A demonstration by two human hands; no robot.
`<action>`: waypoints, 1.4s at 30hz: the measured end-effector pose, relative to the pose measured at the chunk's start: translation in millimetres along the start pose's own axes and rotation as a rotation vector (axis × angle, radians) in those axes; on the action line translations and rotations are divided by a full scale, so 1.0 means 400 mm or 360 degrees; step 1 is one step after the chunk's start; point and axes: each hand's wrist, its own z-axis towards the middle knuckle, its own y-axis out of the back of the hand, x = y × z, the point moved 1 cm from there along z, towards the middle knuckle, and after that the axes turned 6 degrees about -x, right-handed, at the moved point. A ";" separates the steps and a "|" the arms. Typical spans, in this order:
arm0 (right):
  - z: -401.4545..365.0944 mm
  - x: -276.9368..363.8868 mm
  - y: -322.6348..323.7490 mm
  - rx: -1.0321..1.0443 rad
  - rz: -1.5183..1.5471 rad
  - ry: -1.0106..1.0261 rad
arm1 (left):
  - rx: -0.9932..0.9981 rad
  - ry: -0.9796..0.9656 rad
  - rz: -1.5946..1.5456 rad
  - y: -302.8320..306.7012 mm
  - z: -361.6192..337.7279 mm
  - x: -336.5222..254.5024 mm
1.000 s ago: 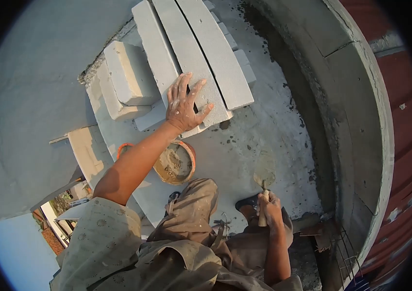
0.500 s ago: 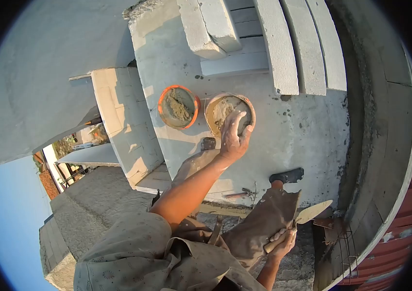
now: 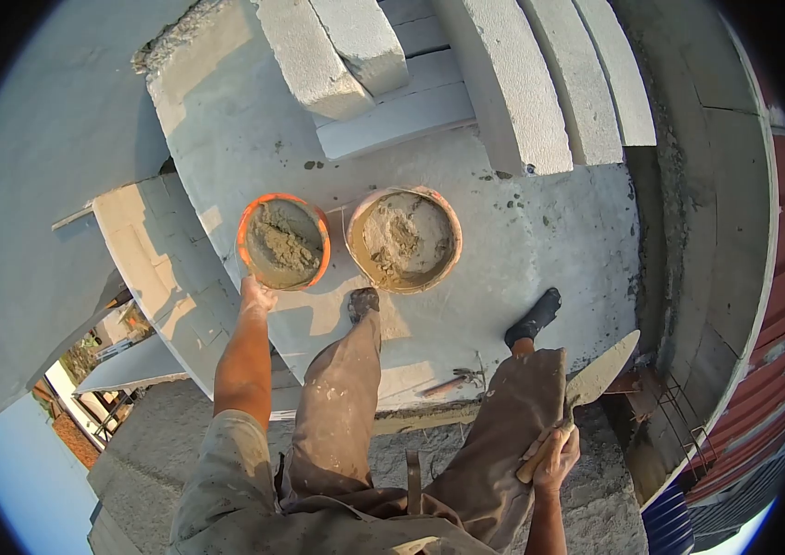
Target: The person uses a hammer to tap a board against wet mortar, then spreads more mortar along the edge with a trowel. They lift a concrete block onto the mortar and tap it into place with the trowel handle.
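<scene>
Orange mortar bucket (image 3: pixel 324 242) lies just beyond your left hand (image 3: pixel 258 296), the nearer one, which touches its near rim; whether it clenches cannot be told. Your right hand (image 3: pixel 554 458) grasps the trowel (image 3: pixel 601 372), well right of the bucket, blade aimed away.

The orange bucket (image 3: pixel 325 250) holds grey-brown mortar (image 3: pixel 286 244). The second bucket (image 3: pixel 457 242) shows a dull pinkish-orange rim around a mix (image 3: pixel 400 237) of tan and pale grey. The trowel (image 3: pixel 603 369) has a cream-grey blade and a tan handle (image 3: pixel 528 466). The blocks (image 3: pixel 513 92) are off-white, the floor (image 3: pixel 540 250) pale blue-grey flecked with dark spots. The trousers (image 3: pixel 339 398) are brown, the shirt (image 3: pixel 226 467) olive-grey, the shoes (image 3: pixel 533 318) black. The roof (image 3: pixel 776 384) is red, striped with darker lines; the sky (image 3: pixel 22 481) is blue.
</scene>
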 end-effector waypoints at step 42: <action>0.405 0.685 0.686 0.0098 -0.0317 0.0021 | 0.1138 -0.0908 -0.0052 -0.531 -1.870 -0.137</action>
